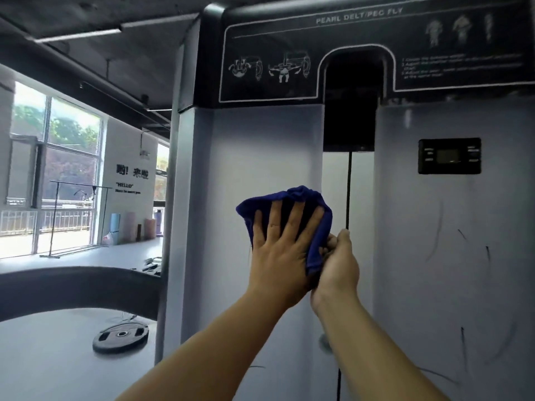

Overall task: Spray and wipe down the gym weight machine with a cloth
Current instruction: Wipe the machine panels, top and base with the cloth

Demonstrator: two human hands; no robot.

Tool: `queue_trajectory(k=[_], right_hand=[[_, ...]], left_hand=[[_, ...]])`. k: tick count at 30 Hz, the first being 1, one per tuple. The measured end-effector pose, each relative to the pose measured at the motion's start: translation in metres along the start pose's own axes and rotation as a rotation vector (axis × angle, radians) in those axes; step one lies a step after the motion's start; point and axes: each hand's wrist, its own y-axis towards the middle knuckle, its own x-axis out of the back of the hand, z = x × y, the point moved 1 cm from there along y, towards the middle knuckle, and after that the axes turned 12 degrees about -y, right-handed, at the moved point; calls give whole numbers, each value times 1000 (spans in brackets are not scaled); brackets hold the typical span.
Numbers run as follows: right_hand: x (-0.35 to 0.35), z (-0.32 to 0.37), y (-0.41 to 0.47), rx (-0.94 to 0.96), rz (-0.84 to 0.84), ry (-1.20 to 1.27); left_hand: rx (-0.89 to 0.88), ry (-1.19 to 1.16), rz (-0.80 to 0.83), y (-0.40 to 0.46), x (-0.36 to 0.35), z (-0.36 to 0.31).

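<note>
Wiping step: the pale grey front panel of the weight machine [260,157] is being rubbed, by the look of it; no spray bottle is seen.
Round black weight plate [121,337]: laid flat on the floor, well left of and below the fingers.
Left hand [282,250]: fingers [295,218] are spread straight and pressed flat on the cloth, nothing being clenched.
Soft blue microfibre cloth [292,198]: bunched between the left fingers and the panel, its folds showing above and right of the fingertips.
Handling: the cloth is judged light, limp and easily slid; a flat palm over its middle would be best, with loose edges gathered in.
Right hand [337,261]: curled round the cloth's lower right edge, which is pinched.
Thin black cable [349,186]: hung just right of the fingers.
</note>
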Motion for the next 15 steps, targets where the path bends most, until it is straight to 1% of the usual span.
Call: queue_trajectory(k=[4,8,15], right_hand=[[-8,1,-4,32,-69,-18],[-1,3,-5,38,-79,-4],[-2,3,1,43,-111,-120]], left_hand=[[-8,-4,-19,20,6,-3],[-12,-51,-27,46,20,-8],[-117,41,8,31,29,40]])
